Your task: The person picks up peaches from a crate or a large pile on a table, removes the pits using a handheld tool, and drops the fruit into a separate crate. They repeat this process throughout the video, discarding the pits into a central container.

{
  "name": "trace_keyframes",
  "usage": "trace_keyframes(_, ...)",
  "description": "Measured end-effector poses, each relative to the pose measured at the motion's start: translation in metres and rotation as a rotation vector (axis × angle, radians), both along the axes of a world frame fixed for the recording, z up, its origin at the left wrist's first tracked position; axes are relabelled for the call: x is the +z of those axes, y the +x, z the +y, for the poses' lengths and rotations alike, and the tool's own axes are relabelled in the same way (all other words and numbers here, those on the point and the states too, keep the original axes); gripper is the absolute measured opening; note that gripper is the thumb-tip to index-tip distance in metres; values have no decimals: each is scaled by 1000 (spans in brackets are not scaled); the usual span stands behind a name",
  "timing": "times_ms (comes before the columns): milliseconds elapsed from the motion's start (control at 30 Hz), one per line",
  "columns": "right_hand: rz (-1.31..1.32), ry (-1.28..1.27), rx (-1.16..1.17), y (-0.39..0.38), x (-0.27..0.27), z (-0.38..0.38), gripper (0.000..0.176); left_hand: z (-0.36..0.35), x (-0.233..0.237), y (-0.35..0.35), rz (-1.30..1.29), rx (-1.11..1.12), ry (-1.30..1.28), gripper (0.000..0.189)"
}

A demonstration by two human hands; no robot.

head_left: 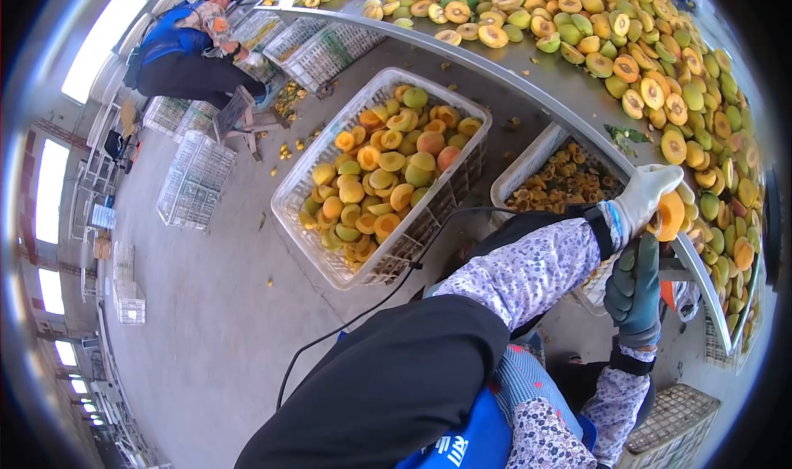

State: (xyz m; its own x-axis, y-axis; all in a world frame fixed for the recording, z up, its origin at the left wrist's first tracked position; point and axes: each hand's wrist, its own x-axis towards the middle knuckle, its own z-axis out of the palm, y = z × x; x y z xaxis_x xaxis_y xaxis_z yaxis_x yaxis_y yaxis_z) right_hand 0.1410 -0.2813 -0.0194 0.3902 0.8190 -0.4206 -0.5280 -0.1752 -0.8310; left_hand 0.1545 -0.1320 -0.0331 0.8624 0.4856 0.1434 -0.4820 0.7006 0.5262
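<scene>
My left hand, in a white glove, is closed around an orange-yellow fruit at the metal table's edge. Just below it, my right hand, in a dark green glove, has its fingers curled and its thumb raised against the underside of the fruit; what it grips, if anything, is hidden. Halved and whole fruits with yellow, green and orange skins are heaped on the metal table beyond my hands.
A white crate full of fruit halves stands on the floor, left of centre. Beside it, another crate holds small brownish pieces. A black cable crosses over both crates. A person sits at the upper left near stacked crates.
</scene>
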Motion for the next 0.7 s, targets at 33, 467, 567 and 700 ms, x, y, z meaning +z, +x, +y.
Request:
trace_keyframes(33, -37, -19, 22, 9, -10, 0, 46, 2, -2, 1, -20, 24, -60, 31)
trace_keyframes(467, -1678, -59, 267, 64, -132, -24, 36, 105, 2, -284, 827, 621, 742, 32)
trace_keyframes(567, -2173, 42, 339, 55, -131, -23, 32, 83, -31, -407, 1408, 825, 1161, 26)
trace_keyframes(700, -1614, -139, 280, 41, -124, -9, 20, 41, -102, -523, 1462, 553, 1562, 30)
